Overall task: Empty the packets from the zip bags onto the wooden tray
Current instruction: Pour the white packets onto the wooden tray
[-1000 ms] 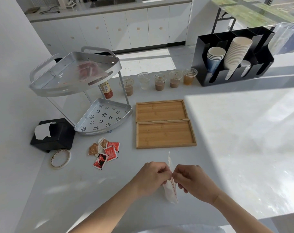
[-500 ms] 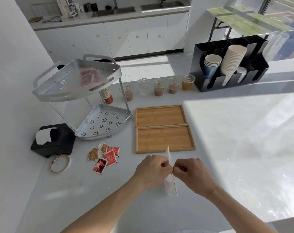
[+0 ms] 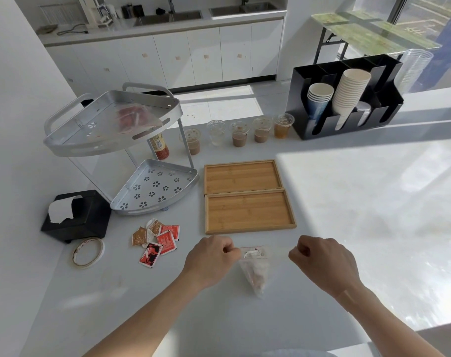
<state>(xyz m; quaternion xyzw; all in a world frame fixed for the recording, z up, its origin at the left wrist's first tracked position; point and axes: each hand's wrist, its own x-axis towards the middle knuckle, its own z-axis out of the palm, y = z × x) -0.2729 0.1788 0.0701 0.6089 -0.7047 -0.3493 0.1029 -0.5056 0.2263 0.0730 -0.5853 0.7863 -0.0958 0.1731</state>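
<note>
Here, your left hand (image 3: 211, 256) and right hand (image 3: 322, 258) were held apart just in front of the near rim of the closer rectangular bamboo tray (image 3: 250, 229). Each was curled into a fist, and between them the clear plastic zip bag (image 3: 255, 269) was stretched open at its mouth. Your left fingers pinched its left top corner. Your right hand was closed, but whether it gripped the bag's other edge could not be told. The bag hung to a point toward you, with pale packets visible inside.

Both wooden trays lay bare, the farther one (image 3: 242, 176) touching the nearer along their long edges. Loose red and brown sachets (image 3: 157, 239) lay on the white counter (image 3: 361, 215), left of your left hand. Open counter extended to the right of the trays.
</note>
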